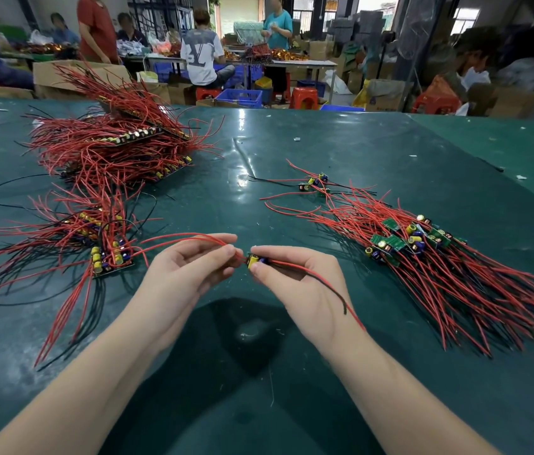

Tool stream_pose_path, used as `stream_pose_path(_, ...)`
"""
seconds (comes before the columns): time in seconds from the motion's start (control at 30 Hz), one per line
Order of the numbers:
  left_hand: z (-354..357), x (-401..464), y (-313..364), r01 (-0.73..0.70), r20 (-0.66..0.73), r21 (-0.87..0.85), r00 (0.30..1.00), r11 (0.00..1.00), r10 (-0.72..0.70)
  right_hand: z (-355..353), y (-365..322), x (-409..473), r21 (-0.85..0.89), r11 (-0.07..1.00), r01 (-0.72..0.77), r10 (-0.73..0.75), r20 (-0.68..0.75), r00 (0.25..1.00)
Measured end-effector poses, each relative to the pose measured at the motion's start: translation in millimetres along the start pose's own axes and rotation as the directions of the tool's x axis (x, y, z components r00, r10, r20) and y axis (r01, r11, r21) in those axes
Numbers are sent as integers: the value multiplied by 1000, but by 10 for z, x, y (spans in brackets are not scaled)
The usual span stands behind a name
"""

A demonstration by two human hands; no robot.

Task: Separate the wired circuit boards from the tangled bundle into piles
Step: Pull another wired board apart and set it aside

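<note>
Head view: two hands [190, 267] [295, 277], one board [254, 260]

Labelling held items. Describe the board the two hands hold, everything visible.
The board is small, mostly hidden by fingers; a yellow cylindrical capacitor and a blue part show on it. It is held above the green table, between the piles. The right hand pinches it with thumb and fingers; the left hand pinches its red wires just left of it, which arc off to the left. A red and a black wire trail right across the right hand's back, ends hanging free.
</note>
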State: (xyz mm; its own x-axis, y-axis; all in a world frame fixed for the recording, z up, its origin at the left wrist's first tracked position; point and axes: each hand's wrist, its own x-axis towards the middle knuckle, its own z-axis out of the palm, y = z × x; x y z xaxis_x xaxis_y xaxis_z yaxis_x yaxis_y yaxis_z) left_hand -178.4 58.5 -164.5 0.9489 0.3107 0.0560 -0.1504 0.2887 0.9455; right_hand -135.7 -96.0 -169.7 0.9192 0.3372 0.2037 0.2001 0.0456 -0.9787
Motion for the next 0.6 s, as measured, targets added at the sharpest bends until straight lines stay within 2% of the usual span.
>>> stream_pose_path(0.23,12,11,-8,19,-22,-76,1000,997,-20,-24,-4,26,133,990,-51,48,27,998)
stream_pose_path(0.4,-9,26,13,93,17,-136,996,986,-91,-18,-6,32,145,989,-35,29,42,999)
stream_pose_path(0.6,-8,18,1,37,21,-151,999,988,-34,-27,21,50,182,981,-67,62,33,998)
